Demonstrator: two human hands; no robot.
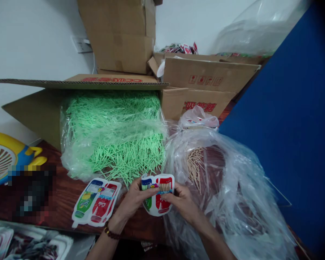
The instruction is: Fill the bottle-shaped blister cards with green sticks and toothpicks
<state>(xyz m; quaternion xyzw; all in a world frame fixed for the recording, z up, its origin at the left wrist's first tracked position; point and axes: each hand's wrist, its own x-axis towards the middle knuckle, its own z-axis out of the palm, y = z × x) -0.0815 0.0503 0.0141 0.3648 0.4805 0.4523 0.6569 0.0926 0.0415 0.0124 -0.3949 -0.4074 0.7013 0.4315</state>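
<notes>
Head view shows both sets of fingers [151,193] pinched around one small printed bottle-shaped pouch [157,195], held just above the tabletop's [62,196] near edge. The left hand [134,198] clasps its left side with the thumb across the front; the right hand [181,200] grips the right side, fingertips at the open top where a row of pale sticks shows. It looks like the filling step: wooden sticks seem already seated in the red half, so the next move would call for keeping the mouth spread and feeding in more without spilling. Just left lies a flat stack of empty pouches [97,202]. Beyond the hands, a clear bag of green sticks [116,141] bulges from a cardboard box [43,108]. To the right, a crumpled clear bag [233,187] holds loose wooden sticks [195,166], near the right hand.
</notes>
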